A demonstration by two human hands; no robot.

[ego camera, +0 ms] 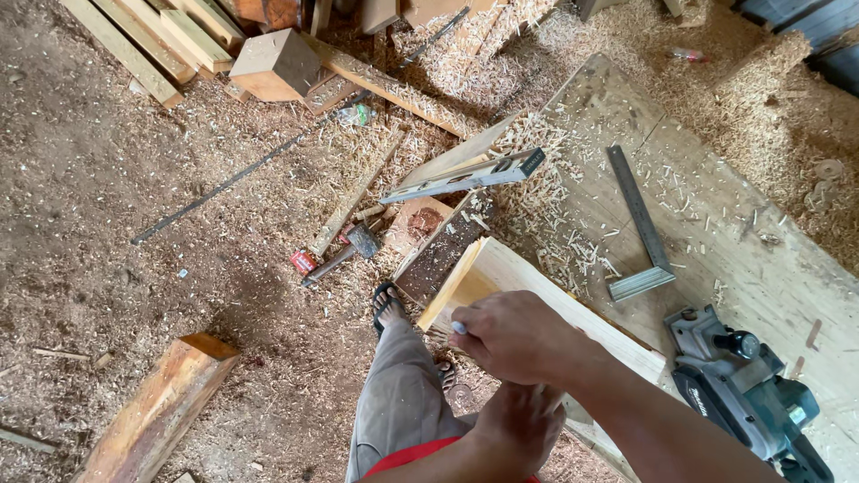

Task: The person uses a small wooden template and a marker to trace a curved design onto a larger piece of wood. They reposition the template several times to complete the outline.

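From the reddish timber block [157, 407] at eight o'clock on the sawdust floor, I move right to my left hand [519, 425], which rests loosely on the pale, smooth plank [501, 273] to steady it. My right hand [519, 338] pinches a small blue-tipped marker [459, 328] at the plank's edge. A steel square [640, 228] and an electric planer [747, 385] lie on the shaving-strewn counter [761, 259] at three o'clock.

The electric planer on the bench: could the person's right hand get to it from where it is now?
Probably yes. The electric planer sits on the workbench just beyond the right hand, which rests on the pale board; nothing lies between.
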